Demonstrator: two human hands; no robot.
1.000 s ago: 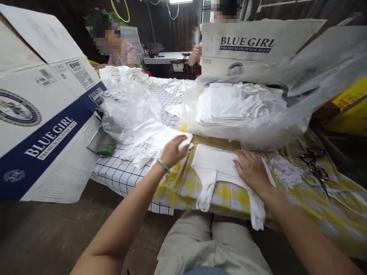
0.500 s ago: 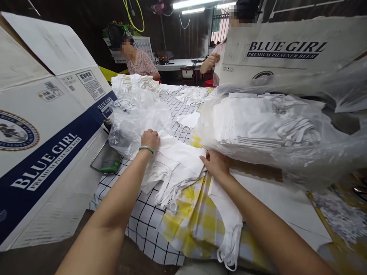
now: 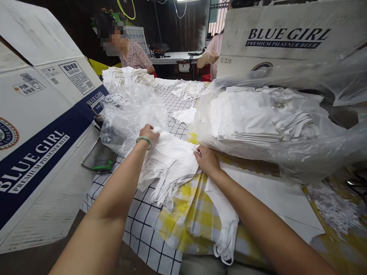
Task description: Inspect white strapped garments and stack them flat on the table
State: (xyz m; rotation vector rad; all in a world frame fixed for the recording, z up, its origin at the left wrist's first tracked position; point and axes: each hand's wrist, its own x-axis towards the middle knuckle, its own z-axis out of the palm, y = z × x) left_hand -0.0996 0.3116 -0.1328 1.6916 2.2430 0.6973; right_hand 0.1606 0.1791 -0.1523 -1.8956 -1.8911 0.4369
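Observation:
In front of me lies a stack of white strapped garments (image 3: 174, 154), layered flat, their thin strap loops hanging toward me. My left hand (image 3: 148, 134), with a green bangle at the wrist, has its fingers closed on the upper left edge of the top garment. At the right edge of the same piece, my right hand (image 3: 207, 158) pinches the cloth between thumb and fingers. Another white garment with loops (image 3: 225, 217) lies beneath my right forearm, hanging over the table's near edge. The undersides of the fingers are hidden.
Crumpled clear plastic (image 3: 132, 110) lies at left, beside a large beer carton (image 3: 51, 149). An open plastic bag of stacked white garments (image 3: 246, 114) sits at right, before another carton (image 3: 275, 49). Two people work across the table. Paper-like scraps (image 3: 334, 208) lie far right.
The view has shifted slightly, so most things appear a little further left and higher. Both hands stay at the edges of the top garment.

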